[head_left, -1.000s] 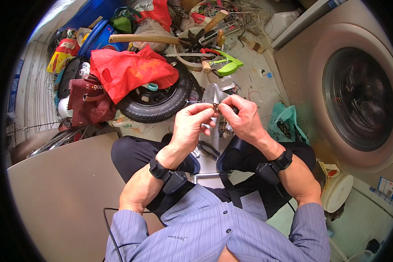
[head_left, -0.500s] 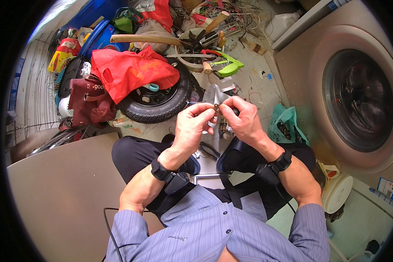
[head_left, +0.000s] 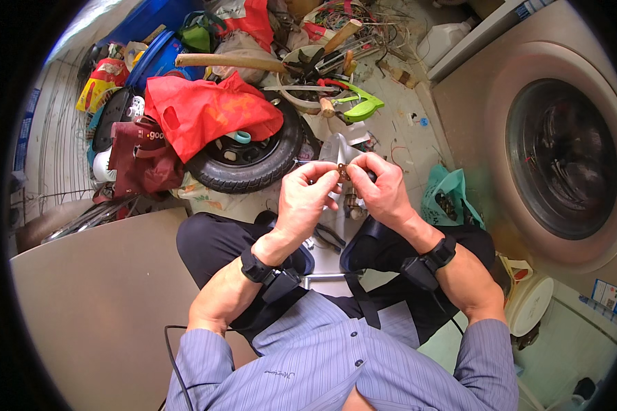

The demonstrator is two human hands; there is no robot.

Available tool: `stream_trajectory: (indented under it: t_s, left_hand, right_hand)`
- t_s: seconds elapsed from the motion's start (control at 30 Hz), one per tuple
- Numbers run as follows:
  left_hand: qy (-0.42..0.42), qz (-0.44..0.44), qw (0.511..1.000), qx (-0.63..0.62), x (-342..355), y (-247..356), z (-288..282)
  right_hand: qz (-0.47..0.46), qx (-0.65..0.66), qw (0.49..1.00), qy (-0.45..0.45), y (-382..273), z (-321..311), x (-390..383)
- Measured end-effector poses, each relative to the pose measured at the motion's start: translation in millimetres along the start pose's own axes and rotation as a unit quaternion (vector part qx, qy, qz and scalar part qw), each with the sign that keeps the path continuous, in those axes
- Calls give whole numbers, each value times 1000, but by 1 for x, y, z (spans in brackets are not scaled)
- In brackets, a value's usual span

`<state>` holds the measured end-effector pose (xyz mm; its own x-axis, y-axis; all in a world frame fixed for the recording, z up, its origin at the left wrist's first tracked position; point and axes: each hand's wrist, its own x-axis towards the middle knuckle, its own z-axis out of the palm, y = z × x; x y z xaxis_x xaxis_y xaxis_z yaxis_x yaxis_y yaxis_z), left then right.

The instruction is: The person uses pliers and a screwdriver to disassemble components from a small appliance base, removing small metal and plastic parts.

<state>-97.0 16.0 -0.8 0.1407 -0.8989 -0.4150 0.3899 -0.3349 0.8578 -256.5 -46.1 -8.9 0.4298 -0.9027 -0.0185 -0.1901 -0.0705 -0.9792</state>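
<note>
Between my two hands is a small brownish metal part (head_left: 343, 172), too small to name surely. My left hand (head_left: 304, 195) pinches it from the left with thumb and forefinger. From the right, my right hand (head_left: 382, 192) pinches it too, thumb and forefinger close together. Behind and below the fingers lies a grey-white plastic piece (head_left: 336, 147), partly hidden by my hands. A pair of dark-handled pliers (head_left: 329, 236) rests on the floor between my feet.
A tyre on a wheel (head_left: 243, 175) with a red bag (head_left: 206, 113) over it lies ahead left. A bucket of tools with a green-handled saw (head_left: 363, 106) stands at the far side. To the right are a washing machine (head_left: 476, 103) and a teal bag (head_left: 449, 185).
Both hands stay in nearly the same place. The small metal part has turned slightly between the fingertips, and the left thumb has shifted a little toward the right hand.
</note>
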Motion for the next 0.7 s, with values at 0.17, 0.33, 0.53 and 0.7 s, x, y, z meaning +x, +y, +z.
stream_trajectory:
  t_s: [0.17, 0.33, 0.53, 0.7]
  left_hand:
    - [10, 21, 1000, -2, -2, -2, 3]
    - [15, 41, 999, -10, 1, -2, 2]
    - [-22, -21, 998, -52, 3, 3, 2]
    - [-16, 8, 1000, 16, 3, -1, -1]
  right_hand:
    - [-57, -39, 997, 20, -3, 2, 1]
    - [132, 112, 985, -8, -8, 2, 4]
    - [129, 175, 975, 34, 1, 6, 4]
    - [159, 202, 966, 13, -1, 10, 4]
